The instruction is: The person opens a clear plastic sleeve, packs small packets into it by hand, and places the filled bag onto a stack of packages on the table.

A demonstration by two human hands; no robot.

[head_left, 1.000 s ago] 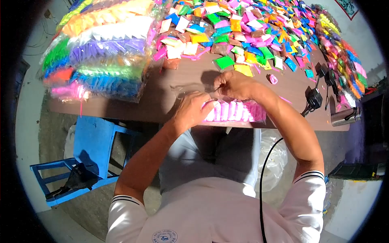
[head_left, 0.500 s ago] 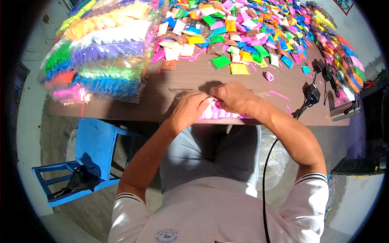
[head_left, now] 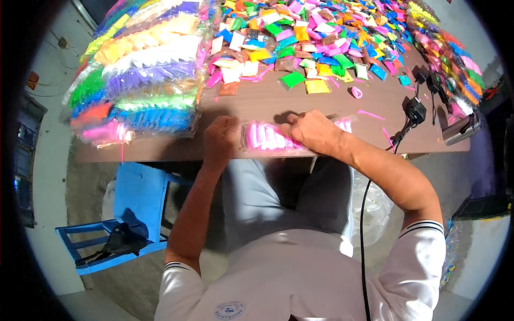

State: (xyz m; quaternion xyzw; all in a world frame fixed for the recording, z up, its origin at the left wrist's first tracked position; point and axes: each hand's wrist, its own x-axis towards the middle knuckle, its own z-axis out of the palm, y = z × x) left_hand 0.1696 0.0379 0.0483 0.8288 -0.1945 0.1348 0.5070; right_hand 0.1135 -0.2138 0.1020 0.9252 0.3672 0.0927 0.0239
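Note:
A clear plastic bag of pink packets lies at the table's front edge, its packets lined up in a row. My right hand rests over the middle of this bag, its fingers bent and closed on the plastic, covering part of the row. My left hand is just off the bag's left end, in shadow, with its fingers curled in. Whatever those fingers may hold is hidden.
Large filled bags are stacked at the left, others at the right. Loose colourful packets cover the back. Black adapters with cables and a metal cylinder are at the right. A blue chair stands below left.
My left hand has moved left, off the pink bag, uncovering its left end. My right hand stays on the bag. The whole view has shifted slightly.

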